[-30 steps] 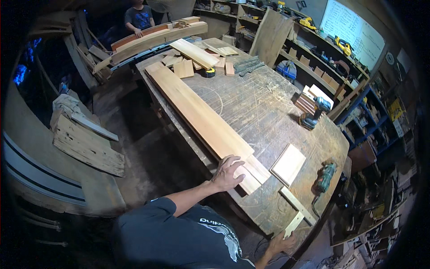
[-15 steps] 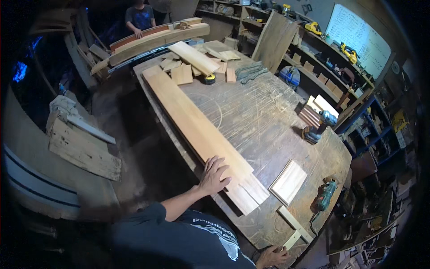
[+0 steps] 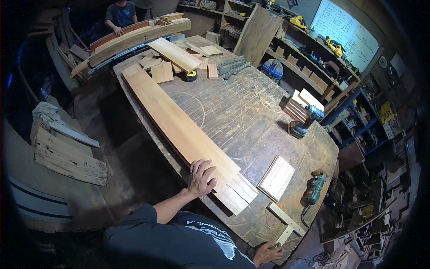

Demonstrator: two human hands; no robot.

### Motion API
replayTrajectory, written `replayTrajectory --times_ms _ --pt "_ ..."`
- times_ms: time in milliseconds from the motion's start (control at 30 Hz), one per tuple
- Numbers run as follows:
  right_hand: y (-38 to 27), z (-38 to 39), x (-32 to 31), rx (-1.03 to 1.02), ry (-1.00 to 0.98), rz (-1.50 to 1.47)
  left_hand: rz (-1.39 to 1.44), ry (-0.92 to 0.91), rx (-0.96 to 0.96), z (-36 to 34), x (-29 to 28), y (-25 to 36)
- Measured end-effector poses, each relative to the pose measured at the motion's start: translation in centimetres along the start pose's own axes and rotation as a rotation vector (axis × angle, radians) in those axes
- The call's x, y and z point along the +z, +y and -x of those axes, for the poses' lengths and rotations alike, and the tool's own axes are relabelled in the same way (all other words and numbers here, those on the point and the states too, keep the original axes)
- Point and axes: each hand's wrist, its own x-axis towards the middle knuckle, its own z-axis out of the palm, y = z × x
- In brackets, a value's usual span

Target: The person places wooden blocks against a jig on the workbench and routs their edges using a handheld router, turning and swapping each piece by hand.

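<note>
"So, where do the person's hands rest on the bench (image 3: 251, 112)?"

"The left hand (image 3: 200, 179) lies spread, palm down, on the near part of a long board (image 3: 174, 121) — clasping nothing. The board sits along the bench's left edge, its long axis running from that hand toward the far left."

"And the right hand (image 3: 268, 254)?"

"At the near edge, well apart from the board, fingers bent at the foot of a T-shaped wooden piece (image 3: 286, 219) — whether they grip it, one cannot tell. The stem runs forward and right from this nearer hand to the crossbar."

"Any containers?"

"Open shelves (image 3: 294, 71) beyond the bench hold small wood blocks (image 3: 292, 60) and yellow tools (image 3: 335, 47). A blue shelf unit (image 3: 340, 107) stands at right, its contents unclear."
</note>
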Motion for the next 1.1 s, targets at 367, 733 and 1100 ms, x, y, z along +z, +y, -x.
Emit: replayTrajectory --times_ms 367,733,1100 --pt "0.2 -0.1 0.4 -0.104 0.049 -0.080 0.028 0.035 0.010 0.2 0.4 -0.3" --pt "0.1 -0.3 0.8 -0.207 0.222 0.002 0.039 0.039 -0.007 0.2 0.0 -0.2" --pt "0.6 0.0 1.4 -0.129 0.228 0.003 0.031 0.038 -0.014 0.5 0.3 -0.2"
